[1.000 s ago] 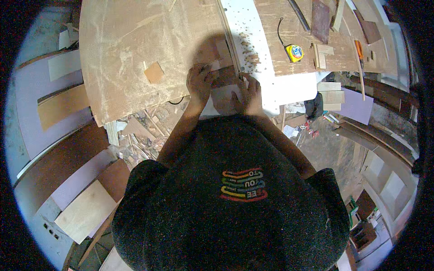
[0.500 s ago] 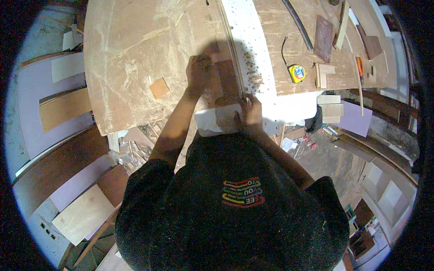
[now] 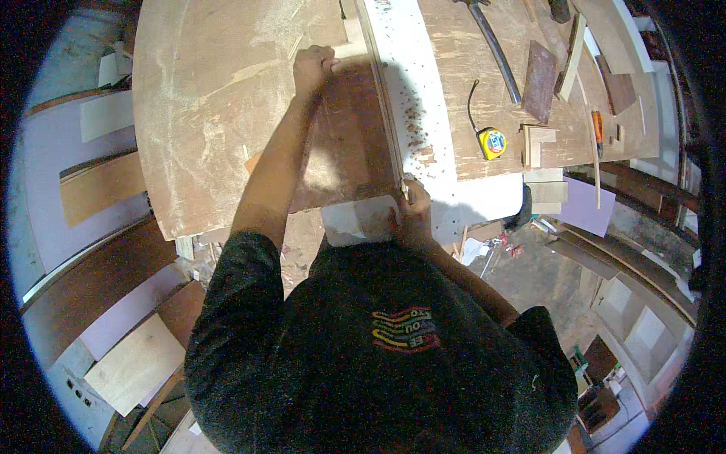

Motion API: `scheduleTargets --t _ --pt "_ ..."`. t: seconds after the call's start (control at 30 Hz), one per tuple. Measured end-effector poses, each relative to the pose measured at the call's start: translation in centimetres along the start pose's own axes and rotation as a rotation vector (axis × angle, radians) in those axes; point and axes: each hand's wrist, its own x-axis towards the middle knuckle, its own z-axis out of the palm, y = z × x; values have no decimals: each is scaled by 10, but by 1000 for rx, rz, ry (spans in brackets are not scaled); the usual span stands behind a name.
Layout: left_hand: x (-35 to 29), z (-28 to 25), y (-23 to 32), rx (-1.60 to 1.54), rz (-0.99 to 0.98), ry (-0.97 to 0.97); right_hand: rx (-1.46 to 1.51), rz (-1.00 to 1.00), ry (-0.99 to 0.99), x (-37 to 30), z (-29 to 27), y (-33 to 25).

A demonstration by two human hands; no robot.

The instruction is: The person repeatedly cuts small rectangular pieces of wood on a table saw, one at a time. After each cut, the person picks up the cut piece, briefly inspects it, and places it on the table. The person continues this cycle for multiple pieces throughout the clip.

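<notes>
My left hand [image 3: 314, 66] is reached far out over the brown wooden board [image 3: 219, 113], fingers curled closed on the edge of a small pale wood piece [image 3: 350, 51]. That piece lies against a long narrow wooden strip [image 3: 382, 83], which runs away from me along the white speckled panel [image 3: 412, 68]. Close to my body, my right hand [image 3: 414, 212] has its fingers closed around the near end of the strip. Just left of it, a white panel end [image 3: 348, 223] sticks out past the board's edge. My left forearm partly hides a small orange-brown square [image 3: 252, 162].
Right of the white panel lie a yellow tape measure [image 3: 491, 144], a hammer [image 3: 499, 60], a dark red-brown wood piece [image 3: 539, 79] and an orange-handled tool [image 3: 597, 129]. Stacked boards [image 3: 106, 185] stand at the left. Scraps litter the floor beneath.
My left hand has slid farther away along the strip, and the pale wood piece has moved with it. My right hand stays at the strip's near end. The view has shifted slightly.
</notes>
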Motion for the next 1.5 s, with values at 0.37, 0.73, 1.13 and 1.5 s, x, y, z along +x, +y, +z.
scheduleTargets --t 0.37,0.73,1.13,1.5 --pt "14 5 -8 109 7 23 -124 -141 26 6 -13 -19" --pt "24 13 -23 273 108 -57 -154 -83 -20 -1 -7 -13" --pt "35 21 -24 235 -76 -27 -6 28 29 -8 2 1" --pt "48 16 -20 269 -94 -9 -153 -38 -32 1 -9 -18"
